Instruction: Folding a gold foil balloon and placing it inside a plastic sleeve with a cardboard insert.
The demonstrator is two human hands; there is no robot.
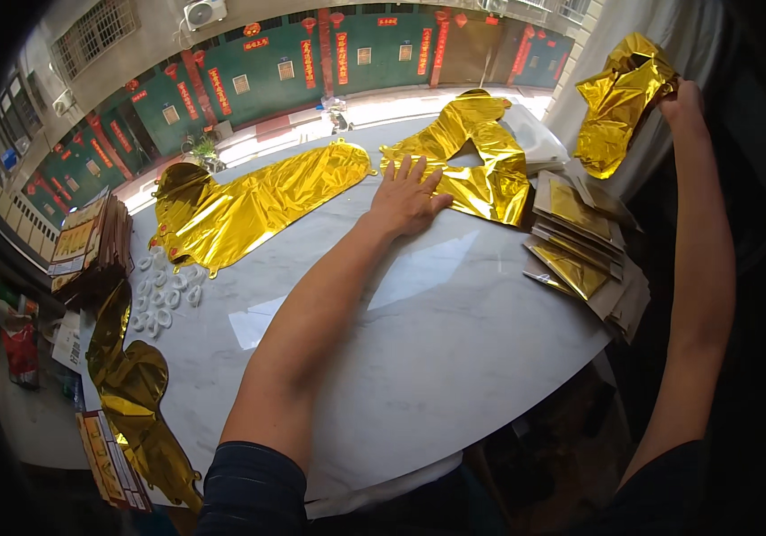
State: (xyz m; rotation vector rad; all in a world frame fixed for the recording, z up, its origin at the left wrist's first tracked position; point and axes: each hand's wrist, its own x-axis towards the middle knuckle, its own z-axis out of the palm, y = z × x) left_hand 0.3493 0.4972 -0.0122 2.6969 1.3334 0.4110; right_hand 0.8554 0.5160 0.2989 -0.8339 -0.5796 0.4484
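1. Plainly, the left hand (408,198) lies palm down near the far edge of the table (454,330), its fingers spread wide and grasping nothing; they touch the left margin of a gold foil sheet (495,183) with a triangular hole, probably to stop such light film from sliding
2. Beyond the far right corner, the right hand (684,107) is raised, its fingers closed on the right side of a crumpled gold foil piece (614,116); how thumb and fingertips meet I cannot tell, but holding it aloft seems to let the limp film hang clear
3. Along the far edge, toward the far left corner, a gold foil strip (267,204) is laid out, perhaps so its outline stays spread
4. Overlapping folded packets (580,246) sit at the right edge, likely for easy reach
5. By the left edge are loose white rings (163,300), a stack of cards (88,246) and a darker foil length (137,384) running toward the near left corner
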